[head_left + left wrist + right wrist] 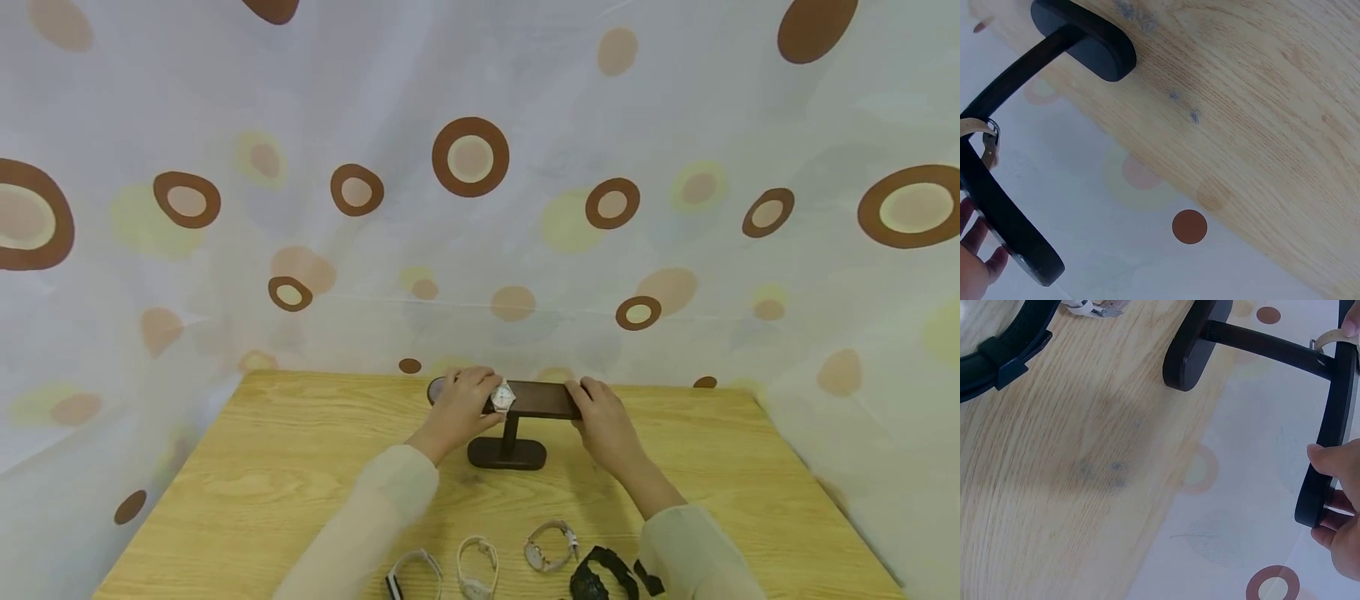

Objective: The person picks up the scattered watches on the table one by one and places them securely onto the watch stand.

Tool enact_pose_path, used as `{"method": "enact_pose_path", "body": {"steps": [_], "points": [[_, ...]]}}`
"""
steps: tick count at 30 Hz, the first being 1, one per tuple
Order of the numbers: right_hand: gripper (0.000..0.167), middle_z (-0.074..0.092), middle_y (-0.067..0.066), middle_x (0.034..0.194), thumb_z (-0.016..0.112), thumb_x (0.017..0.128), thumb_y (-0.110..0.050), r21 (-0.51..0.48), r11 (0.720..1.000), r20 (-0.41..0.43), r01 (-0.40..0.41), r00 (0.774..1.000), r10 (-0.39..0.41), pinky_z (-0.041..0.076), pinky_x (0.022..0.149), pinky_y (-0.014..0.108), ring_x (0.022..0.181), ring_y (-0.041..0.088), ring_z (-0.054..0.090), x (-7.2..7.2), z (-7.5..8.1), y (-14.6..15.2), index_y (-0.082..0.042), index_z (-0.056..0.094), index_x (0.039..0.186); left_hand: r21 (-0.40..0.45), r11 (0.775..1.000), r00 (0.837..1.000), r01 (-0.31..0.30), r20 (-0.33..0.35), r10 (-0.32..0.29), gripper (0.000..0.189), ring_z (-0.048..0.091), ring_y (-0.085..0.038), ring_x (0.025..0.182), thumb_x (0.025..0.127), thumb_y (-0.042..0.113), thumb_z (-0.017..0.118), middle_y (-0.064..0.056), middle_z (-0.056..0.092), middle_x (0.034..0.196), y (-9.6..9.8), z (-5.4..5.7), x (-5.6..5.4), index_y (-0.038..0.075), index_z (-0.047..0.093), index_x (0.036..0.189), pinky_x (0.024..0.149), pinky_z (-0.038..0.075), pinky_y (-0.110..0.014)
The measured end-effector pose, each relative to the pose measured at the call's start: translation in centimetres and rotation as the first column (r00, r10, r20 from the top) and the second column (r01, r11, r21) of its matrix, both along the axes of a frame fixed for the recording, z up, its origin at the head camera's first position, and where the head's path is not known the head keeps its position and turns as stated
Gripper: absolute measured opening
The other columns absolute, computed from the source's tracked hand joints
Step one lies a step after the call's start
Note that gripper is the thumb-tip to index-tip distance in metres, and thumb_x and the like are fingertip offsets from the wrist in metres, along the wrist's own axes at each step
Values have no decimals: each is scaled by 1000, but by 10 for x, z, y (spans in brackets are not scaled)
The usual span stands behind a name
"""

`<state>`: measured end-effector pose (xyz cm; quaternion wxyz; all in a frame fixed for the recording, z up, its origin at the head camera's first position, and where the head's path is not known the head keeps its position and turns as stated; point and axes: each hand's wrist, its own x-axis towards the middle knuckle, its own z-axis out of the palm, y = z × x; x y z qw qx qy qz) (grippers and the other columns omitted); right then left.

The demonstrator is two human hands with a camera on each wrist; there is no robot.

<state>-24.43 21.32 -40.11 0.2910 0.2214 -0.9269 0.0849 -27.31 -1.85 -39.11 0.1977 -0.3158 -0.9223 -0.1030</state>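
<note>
A black T-shaped watch stand (508,450) stands upright near the table's back edge, its long padded bar on top. Around the bar, near its middle, is a white-dialled wristwatch (502,397); its pale strap (972,127) and buckle hang under the bar. My left hand (463,404) grips the bar just left of the watch, fingers over the far side, thumb low beside the strap. At the bar's other end my right hand (603,421) holds on, thumb on one side and fingers curled behind, as the right wrist view shows.
Along the front of the wooden table (300,483) lie a pale-strapped wristband (416,567), a cream watch (477,571), a rose-toned watch (551,546) and a black watch (600,575). Behind the table hangs a white curtain (465,242) with brown rings.
</note>
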Motion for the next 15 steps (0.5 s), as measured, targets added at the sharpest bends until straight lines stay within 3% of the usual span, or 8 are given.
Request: {"method": "enact_pose_path", "body": {"steps": [12, 15], "points": [[52, 56, 25, 106, 78, 71, -3, 3, 1000, 14, -3, 1000, 3, 50, 84, 49, 100, 39, 55, 0, -2, -1, 9, 57, 117, -36, 999, 988, 33, -152, -38, 47, 53, -22, 114, 80, 30, 72, -8, 57, 122, -17, -4, 4, 11, 58, 120, 98, 43, -40], [53, 55, 26, 107, 78, 71, -3, 2, 1000, 20, -9, 1000, 9, 50, 85, 50, 102, 40, 54, 1, -2, -1, 10, 56, 117, -7, 999, 983, 54, -174, -54, 46, 53, -24, 115, 79, 25, 74, -10, 57, 123, -21, -6, 5, 10, 59, 120, 99, 44, -41]]}}
